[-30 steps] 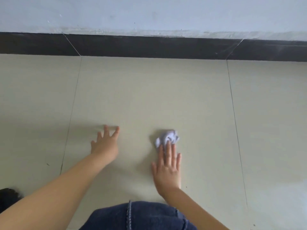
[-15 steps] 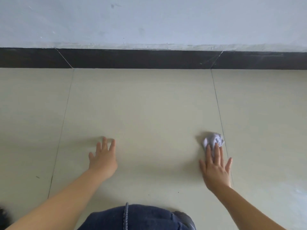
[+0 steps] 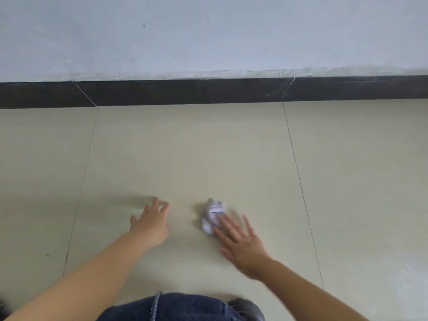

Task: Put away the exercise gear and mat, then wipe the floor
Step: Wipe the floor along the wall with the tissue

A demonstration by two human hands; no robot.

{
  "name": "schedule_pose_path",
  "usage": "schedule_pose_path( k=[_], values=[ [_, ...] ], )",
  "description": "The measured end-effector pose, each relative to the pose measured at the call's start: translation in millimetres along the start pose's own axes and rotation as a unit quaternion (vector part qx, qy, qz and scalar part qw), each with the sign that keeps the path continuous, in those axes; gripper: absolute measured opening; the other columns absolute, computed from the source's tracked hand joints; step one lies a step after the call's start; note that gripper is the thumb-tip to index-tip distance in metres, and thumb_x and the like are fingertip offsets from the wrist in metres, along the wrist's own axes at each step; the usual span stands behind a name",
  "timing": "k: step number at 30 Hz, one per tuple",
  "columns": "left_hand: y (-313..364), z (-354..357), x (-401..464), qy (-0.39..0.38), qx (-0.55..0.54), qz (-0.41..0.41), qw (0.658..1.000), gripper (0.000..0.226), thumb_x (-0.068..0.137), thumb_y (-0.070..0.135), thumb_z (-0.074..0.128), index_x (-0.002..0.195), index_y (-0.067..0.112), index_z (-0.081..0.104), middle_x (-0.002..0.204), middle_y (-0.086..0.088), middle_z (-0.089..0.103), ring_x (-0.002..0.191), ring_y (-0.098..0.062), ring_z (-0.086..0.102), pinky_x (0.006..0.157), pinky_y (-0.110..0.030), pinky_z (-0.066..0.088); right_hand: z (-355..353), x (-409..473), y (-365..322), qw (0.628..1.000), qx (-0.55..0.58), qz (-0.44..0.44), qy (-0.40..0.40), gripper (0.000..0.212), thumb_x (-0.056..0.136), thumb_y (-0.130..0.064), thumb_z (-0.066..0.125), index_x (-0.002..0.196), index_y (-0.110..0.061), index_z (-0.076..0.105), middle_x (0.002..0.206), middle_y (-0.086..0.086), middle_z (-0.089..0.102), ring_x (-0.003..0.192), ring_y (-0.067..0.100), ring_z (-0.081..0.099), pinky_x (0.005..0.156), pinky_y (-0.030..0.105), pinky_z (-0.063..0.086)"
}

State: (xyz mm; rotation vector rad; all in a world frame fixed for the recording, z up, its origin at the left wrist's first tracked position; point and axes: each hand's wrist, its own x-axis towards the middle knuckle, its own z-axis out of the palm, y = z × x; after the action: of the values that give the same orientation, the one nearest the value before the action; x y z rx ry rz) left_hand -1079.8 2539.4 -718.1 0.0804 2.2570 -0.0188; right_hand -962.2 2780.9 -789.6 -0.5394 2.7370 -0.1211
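Step in hand, by my judgement: wiping the floor [image 3: 208, 147]; my right hand [image 3: 240, 242], fingers straight, presses the crumpled rag [image 3: 213, 215] onto the tile; my left hand [image 3: 150, 224] rests flat, holding nothing; next move calls for firm pressure across unwiped tile.

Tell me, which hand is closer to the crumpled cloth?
Right. The right hand presses its straight fingers on the crumpled cloth; the left hand rests on the floor, apart to its left.
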Motion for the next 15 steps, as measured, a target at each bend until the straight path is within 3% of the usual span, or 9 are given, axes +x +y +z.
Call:
schedule_pose_path(
  k=[2, 4, 6, 7, 8, 9, 11, 13, 15],
  values=[
    [-4, 3, -2, 0.004, 0.008, 0.003, 1.0, 0.06, 0.098, 0.019, 0.034, 0.151, 0.027, 0.008, 0.16, 0.001, -0.011, 0.148, -0.023, 0.001, 0.114, -0.055, 0.014, 2, -32, 60, 0.995, -0.002, 0.1, 0.003, 0.055, 0.101, -0.044, 0.008, 0.152, -0.026, 0.002, 0.16, 0.0, -0.003, 0.147, 0.019, 0.003, 0.107, 0.057, 0.016],
    [-5, 6, -4, 0.008, 0.016, 0.003, 1.0, 0.06, 0.098, 0.019, 0.033, 0.151, 0.026, 0.006, 0.16, 0.0, -0.013, 0.148, -0.022, -0.001, 0.115, -0.054, 0.013, 0, -64, 110, 0.958, 0.045, 0.279, 0.049, 0.056, 0.101, -0.04, 0.014, 0.151, -0.028, -0.009, 0.159, -0.001, -0.013, 0.146, 0.017, -0.013, 0.109, 0.059, 0.01],
    [0, 8, -5, 0.014, 0.03, 0.001, 0.999, 0.06, 0.098, 0.019, 0.033, 0.151, 0.023, 0.006, 0.16, -0.004, -0.012, 0.148, -0.022, -0.002, 0.116, -0.053, 0.013, -19, -82, 136, 0.84, 0.189, 0.507, 0.034, 0.059, 0.101, -0.039, 0.018, 0.15, -0.026, -0.012, 0.157, 0.002, -0.021, 0.145, 0.02, -0.019, 0.114, 0.055, -0.001],
    [4, 7, -5, 0.02, 0.037, 0.002, 0.999, 0.06, 0.098, 0.02, 0.033, 0.151, 0.022, 0.006, 0.16, -0.006, -0.012, 0.148, -0.022, -0.002, 0.116, -0.053, 0.013, -23, -79, 138, 0.774, 0.246, 0.583, 0.026, 0.06, 0.1, -0.04, 0.019, 0.152, -0.02, -0.006, 0.158, 0.008, -0.017, 0.146, 0.025, -0.015, 0.115, 0.053, -0.003],
    [10, 6, -4, 0.026, 0.044, 0.006, 0.999, 0.06, 0.098, 0.02, 0.033, 0.151, 0.021, 0.006, 0.159, -0.007, -0.012, 0.148, -0.022, -0.003, 0.116, -0.052, 0.012, -26, -71, 132, 0.74, 0.265, 0.617, 0.035, 0.061, 0.1, -0.039, 0.02, 0.152, -0.012, 0.002, 0.158, 0.015, -0.009, 0.146, 0.031, -0.009, 0.116, 0.052, -0.001],
    [17, 4, -4, 0.03, 0.051, 0.016, 0.998, 0.061, 0.097, 0.02, 0.034, 0.151, 0.021, 0.005, 0.159, -0.007, -0.012, 0.148, -0.022, -0.003, 0.116, -0.052, 0.012, -26, -60, 120, 0.743, 0.25, 0.618, 0.062, 0.063, 0.099, -0.039, 0.021, 0.151, -0.006, 0.01, 0.157, 0.021, -0.001, 0.146, 0.037, -0.003, 0.116, 0.054, 0.004],
    [34, -2, -3, 0.03, 0.062, 0.046, 0.997, 0.062, 0.097, 0.018, 0.034, 0.152, 0.022, 0.005, 0.159, -0.006, -0.012, 0.148, -0.021, -0.005, 0.117, -0.05, 0.011, -17, -35, 77, 0.821, 0.196, 0.528, 0.095, 0.065, 0.097, -0.038, 0.021, 0.15, -0.002, 0.009, 0.156, 0.024, 0.0, 0.145, 0.041, -0.001, 0.116, 0.056, 0.009],
    [53, -10, -3, 0.029, 0.071, 0.085, 0.993, 0.062, 0.097, 0.017, 0.033, 0.152, 0.023, 0.005, 0.159, -0.005, -0.012, 0.148, -0.02, -0.005, 0.117, -0.047, 0.011, -11, -18, 22, 0.924, 0.144, 0.349, 0.058, 0.065, 0.099, -0.042, 0.019, 0.151, -0.009, -0.004, 0.157, 0.017, -0.012, 0.145, 0.033, -0.014, 0.118, 0.052, 0.003],
    [70, -18, -2, 0.035, 0.089, 0.122, 0.988, 0.062, 0.098, 0.018, 0.033, 0.152, 0.024, 0.004, 0.16, -0.005, -0.012, 0.148, -0.019, -0.005, 0.118, -0.044, 0.011, -3, -9, -10, 0.982, 0.07, 0.166, 0.057, 0.065, 0.098, -0.048, 0.022, 0.151, -0.012, 0.013, 0.159, 0.014, 0.005, 0.146, 0.029, -0.006, 0.117, 0.052, 0.006]
  ],
)
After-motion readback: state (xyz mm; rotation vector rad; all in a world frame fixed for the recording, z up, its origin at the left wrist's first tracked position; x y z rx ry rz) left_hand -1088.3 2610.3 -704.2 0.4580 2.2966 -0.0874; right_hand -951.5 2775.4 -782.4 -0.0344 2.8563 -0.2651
